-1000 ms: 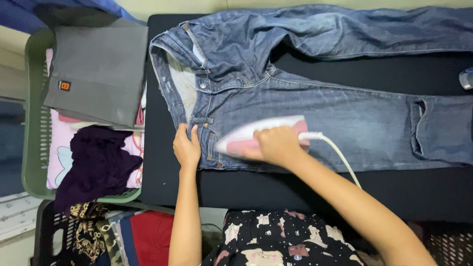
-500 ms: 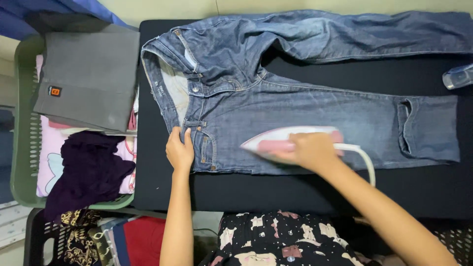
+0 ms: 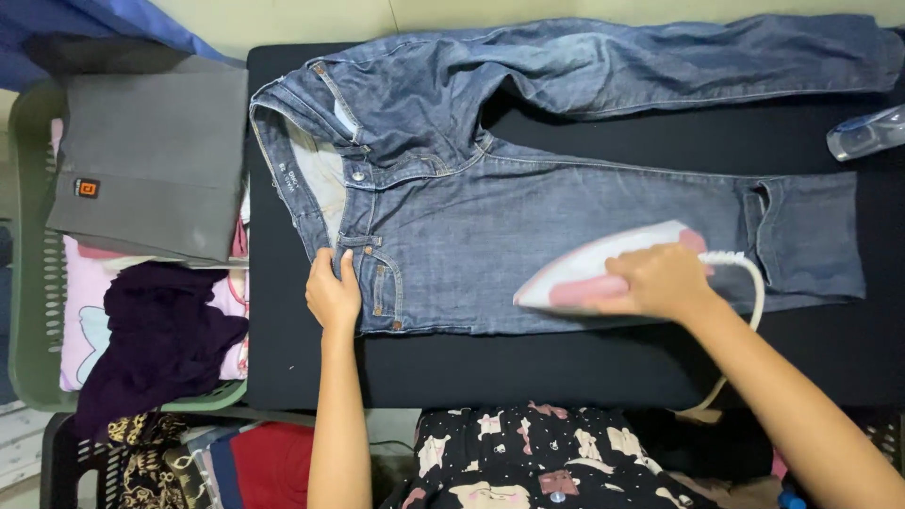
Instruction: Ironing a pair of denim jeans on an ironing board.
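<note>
A pair of blue jeans (image 3: 528, 207) lies flat on a black ironing surface (image 3: 584, 363), waist to the left, legs to the right. My left hand (image 3: 332, 294) presses the jeans at the waistband by the front pocket. My right hand (image 3: 660, 281) grips the handle of a white and pink iron (image 3: 589, 273), which rests on the near leg around the knee, its tip pointing left. A white cord (image 3: 749, 283) loops from the iron's back end.
A green laundry basket (image 3: 26, 283) at the left holds a folded grey garment (image 3: 151, 160), pink cloth and a dark purple garment (image 3: 156, 335). A clear bottle (image 3: 865, 132) lies at the right edge. More clothes sit below the board.
My right hand has slid the iron to the right along the near leg, from the hip to the knee. My left hand has stayed on the waistband.
</note>
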